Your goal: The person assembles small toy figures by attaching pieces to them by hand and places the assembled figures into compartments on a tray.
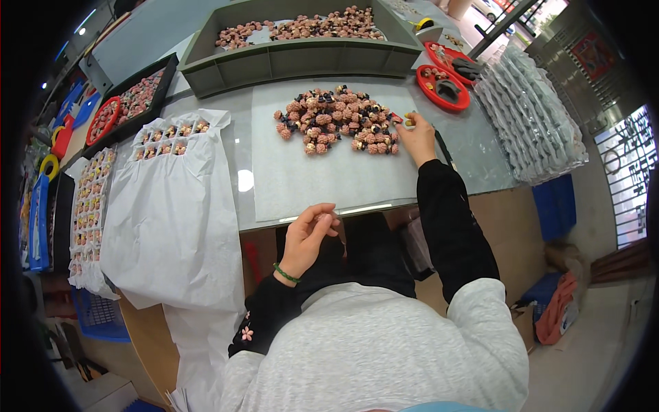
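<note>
A heap of small figurines (335, 121) with knobbly pink tops, cream faces and dark parts lies on a white sheet (302, 185) on the table. At the heap's right edge, my right hand (417, 139) is closed in a pinch on a small figurine (410, 122), mostly covered by the fingertips; a yellow bit of it shows. My left hand (309, 239) hovers just off the table's front edge, in front of the sheet, with fingers curled and thumb against them. Whatever it may hold is hidden.
Behind the heap stands a grey-green tray (295, 62) of more figurines. Compartment trays (163, 147) with figurines and white paper (168, 220) lie left. Red dishes (458, 103) and stacked clear-wrapped trays (528, 117) are right. A black tray (159, 96) sits far left.
</note>
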Available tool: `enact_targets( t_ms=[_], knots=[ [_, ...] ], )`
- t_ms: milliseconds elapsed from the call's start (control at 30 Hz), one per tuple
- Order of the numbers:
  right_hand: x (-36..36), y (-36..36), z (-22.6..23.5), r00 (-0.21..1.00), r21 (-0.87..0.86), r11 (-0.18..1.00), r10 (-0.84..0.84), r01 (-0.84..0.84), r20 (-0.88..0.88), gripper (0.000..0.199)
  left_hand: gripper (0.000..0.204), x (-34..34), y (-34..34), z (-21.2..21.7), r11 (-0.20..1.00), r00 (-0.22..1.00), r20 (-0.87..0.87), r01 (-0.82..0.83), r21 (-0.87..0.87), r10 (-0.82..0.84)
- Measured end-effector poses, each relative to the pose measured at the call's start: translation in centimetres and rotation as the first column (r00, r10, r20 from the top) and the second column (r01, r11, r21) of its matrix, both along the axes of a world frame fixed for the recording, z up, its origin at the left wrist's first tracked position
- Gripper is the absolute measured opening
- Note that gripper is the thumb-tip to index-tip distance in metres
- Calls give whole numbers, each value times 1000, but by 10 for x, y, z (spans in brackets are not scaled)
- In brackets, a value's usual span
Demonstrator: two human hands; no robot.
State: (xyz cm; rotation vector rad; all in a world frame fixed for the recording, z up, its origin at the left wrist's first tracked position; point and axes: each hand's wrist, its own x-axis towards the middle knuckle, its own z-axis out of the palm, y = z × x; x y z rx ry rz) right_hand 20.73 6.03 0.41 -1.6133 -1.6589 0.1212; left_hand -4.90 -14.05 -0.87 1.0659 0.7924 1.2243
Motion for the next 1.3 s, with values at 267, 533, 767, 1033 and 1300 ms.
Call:
enact_targets(
  t_ms=[267,533,767,1033,1300],
  knots=[
    [9,9,-6,986,-146,989,-63,41,-153,32,25,2,-13,13,985,990,57,-123,-121,131],
    [-17,-89,34,-49,-56,687,-132,-725,-990,17,29,39,36,36,989,999,-28,-39,-146,35],
    [-41,-141,42,-39,-114,601,-235,-791,-971,21,21,64,58,46,998,988,-154,1,-69,-12],
    [-55,-155,32,424,189,853,420,-487,-802,36,25,52,50,45,995,988,116,101,-1,-100],
    [-46,-131,17,521,266,834,519,-484,-678,39,30,57,70,39,984,972,189,157,-86,-138]
  ],
)
